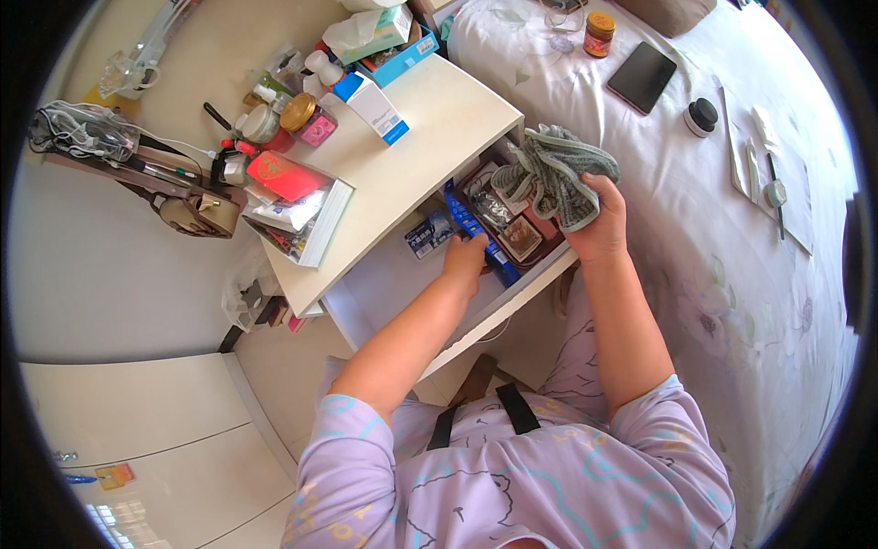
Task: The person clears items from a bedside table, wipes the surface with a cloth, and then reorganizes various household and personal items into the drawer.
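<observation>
My right hand [603,216] holds a bunched grey-green cloth [559,175] above the right end of an open white drawer [384,291]. Inside the drawer, my left hand [466,261] has its fingers around the side of a long blue packet [504,267]; part of the grip is hidden. Just left of that hand lies a small dark-blue box [429,235] with writing on it. To the right of the packet sits a dark red tray [525,264], partly covered by the cloth. It holds an old photograph [521,238] and small clear plastic packets [492,208].
Above the drawer, the desk top [439,123] carries jars, a white-and-blue carton [377,110] and an open box [322,226] of small items. On the bed [658,171] at right lie a black tablet [641,77], a dark jar [701,117] and a red jar [599,34].
</observation>
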The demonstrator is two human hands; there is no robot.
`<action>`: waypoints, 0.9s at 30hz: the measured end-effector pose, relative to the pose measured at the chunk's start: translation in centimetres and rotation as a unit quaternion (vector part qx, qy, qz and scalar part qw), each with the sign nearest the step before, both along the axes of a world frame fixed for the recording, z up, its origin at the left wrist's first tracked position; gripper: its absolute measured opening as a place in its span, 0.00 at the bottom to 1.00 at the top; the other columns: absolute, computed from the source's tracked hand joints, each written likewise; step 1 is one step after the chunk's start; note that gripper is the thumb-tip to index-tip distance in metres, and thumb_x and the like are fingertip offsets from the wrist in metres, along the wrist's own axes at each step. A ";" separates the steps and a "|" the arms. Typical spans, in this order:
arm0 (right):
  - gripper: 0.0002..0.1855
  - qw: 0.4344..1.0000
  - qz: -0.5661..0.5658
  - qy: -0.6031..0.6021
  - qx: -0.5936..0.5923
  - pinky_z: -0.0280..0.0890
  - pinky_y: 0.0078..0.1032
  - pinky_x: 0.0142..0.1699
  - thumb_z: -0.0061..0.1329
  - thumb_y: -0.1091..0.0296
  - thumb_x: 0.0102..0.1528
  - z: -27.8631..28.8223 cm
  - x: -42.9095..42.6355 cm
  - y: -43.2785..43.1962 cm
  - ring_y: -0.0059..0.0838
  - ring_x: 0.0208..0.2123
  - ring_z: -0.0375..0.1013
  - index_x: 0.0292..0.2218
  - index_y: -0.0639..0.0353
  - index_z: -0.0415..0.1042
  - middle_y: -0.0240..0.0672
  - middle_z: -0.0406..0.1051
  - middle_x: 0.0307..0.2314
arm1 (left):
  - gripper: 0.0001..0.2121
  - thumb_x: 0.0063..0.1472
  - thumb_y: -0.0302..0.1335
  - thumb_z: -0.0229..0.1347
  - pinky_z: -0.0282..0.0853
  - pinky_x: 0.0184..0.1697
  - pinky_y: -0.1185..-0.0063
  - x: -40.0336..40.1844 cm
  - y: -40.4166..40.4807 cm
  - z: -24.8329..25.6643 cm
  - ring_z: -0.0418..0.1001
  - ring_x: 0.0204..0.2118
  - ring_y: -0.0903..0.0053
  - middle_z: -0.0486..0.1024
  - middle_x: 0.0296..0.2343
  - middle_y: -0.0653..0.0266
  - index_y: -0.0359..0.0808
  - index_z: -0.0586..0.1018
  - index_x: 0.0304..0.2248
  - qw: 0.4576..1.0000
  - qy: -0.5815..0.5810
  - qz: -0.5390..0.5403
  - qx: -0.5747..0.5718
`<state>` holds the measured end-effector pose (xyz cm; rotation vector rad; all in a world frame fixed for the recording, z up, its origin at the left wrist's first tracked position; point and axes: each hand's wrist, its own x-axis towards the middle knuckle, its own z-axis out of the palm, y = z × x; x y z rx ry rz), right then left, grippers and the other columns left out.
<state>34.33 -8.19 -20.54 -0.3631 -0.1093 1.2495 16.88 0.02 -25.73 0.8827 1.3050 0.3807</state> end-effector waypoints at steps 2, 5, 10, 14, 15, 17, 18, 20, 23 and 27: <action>0.20 1.000 -0.005 -0.001 -0.013 0.64 0.29 0.39 0.40 0.66 0.45 0.2 -0.2 0.0 0.34 0.35 0.69 0.40 0.66 0.64 0.41 0.69 0.34 | 0.12 0.50 0.24 0.46 0.68 0.30 0.69 -0.7 0.3 -0.2 0.69 0.29 0.69 0.68 0.28 0.63 0.36 0.63 0.36 0.999 -0.039 0.024 -0.017; 0.20 0.999 -0.021 0.005 -0.037 0.64 0.29 0.39 0.40 0.66 0.45 0.6 -0.2 0.1 0.34 0.34 0.69 0.40 0.67 0.64 0.41 0.69 0.34 | 0.09 0.49 0.22 0.43 0.69 0.32 0.67 -1.8 0.0 0.4 0.69 0.29 0.68 0.68 0.28 0.62 0.35 0.64 0.33 0.994 -0.092 0.058 -0.029; 0.20 1.000 -0.014 -0.014 -0.015 0.64 0.29 0.39 0.39 0.66 0.45 0.9 -0.7 0.2 0.34 0.34 0.69 0.40 0.66 0.64 0.41 0.68 0.34 | 0.10 0.49 0.22 0.42 0.68 0.36 0.67 -4.9 0.7 -0.5 0.70 0.29 0.68 0.69 0.28 0.61 0.33 0.66 0.34 0.959 -0.232 0.119 -0.109; 0.17 0.995 -0.044 -0.032 -0.082 0.63 0.29 0.30 0.40 0.64 0.45 2.4 -1.6 0.4 0.32 0.29 0.68 0.36 0.62 0.66 0.37 0.69 0.30 | 0.11 0.50 0.25 0.46 0.69 0.37 0.69 -7.1 1.3 1.7 0.72 0.30 0.67 0.72 0.28 0.59 0.32 0.68 0.35 0.958 -0.227 0.047 -0.169; 0.17 0.996 -0.035 -0.033 -0.071 0.63 0.29 0.32 0.41 0.64 0.45 2.0 -1.4 0.3 0.31 0.31 0.68 0.37 0.61 0.65 0.37 0.69 0.31 | 0.11 0.51 0.27 0.47 0.69 0.37 0.69 -7.5 1.3 2.3 0.72 0.30 0.68 0.72 0.29 0.58 0.32 0.68 0.35 0.960 -0.226 0.041 -0.162; 0.17 0.997 -0.028 -0.033 -0.068 0.64 0.29 0.34 0.41 0.64 0.44 1.8 -1.2 0.3 0.31 0.32 0.68 0.37 0.61 0.65 0.37 0.69 0.32 | 0.13 0.53 0.29 0.48 0.69 0.37 0.69 -8.3 0.8 3.8 0.73 0.30 0.68 0.73 0.30 0.58 0.32 0.69 0.37 0.962 -0.225 0.027 -0.149; 0.17 0.996 -0.030 -0.031 -0.075 0.64 0.29 0.34 0.41 0.64 0.44 1.8 -1.2 0.3 0.31 0.32 0.68 0.37 0.61 0.65 0.37 0.69 0.31 | 0.16 0.52 0.33 0.53 0.70 0.36 0.70 -9.1 0.9 3.9 0.73 0.30 0.71 0.73 0.30 0.59 0.32 0.69 0.38 0.957 -0.245 0.004 -0.156; 0.17 0.996 -0.032 -0.028 -0.083 0.64 0.29 0.33 0.42 0.65 0.44 1.9 -1.4 0.4 0.31 0.31 0.68 0.37 0.61 0.65 0.37 0.69 0.31 | 0.16 0.52 0.33 0.53 0.70 0.36 0.71 -10.5 0.8 4.4 0.73 0.30 0.71 0.73 0.30 0.59 0.33 0.69 0.38 0.963 -0.221 -0.024 -0.153; 0.19 0.998 -0.017 -0.029 -0.052 0.65 0.28 0.36 0.39 0.67 0.46 0.8 -1.0 0.4 0.33 0.33 0.69 0.40 0.67 0.63 0.41 0.68 0.33 | 0.15 0.52 0.31 0.54 0.71 0.35 0.73 -12.1 0.3 5.7 0.73 0.29 0.73 0.73 0.29 0.59 0.33 0.69 0.37 0.965 -0.212 -0.047 -0.145; 0.19 0.998 -0.023 -0.015 -0.049 0.65 0.29 0.35 0.39 0.67 0.47 1.4 -1.4 0.5 0.33 0.32 0.69 0.40 0.67 0.63 0.42 0.69 0.33 | 0.16 0.52 0.31 0.54 0.70 0.35 0.76 -14.0 -0.4 7.8 0.73 0.30 0.76 0.72 0.30 0.62 0.33 0.68 0.39 0.966 -0.184 -0.106 -0.144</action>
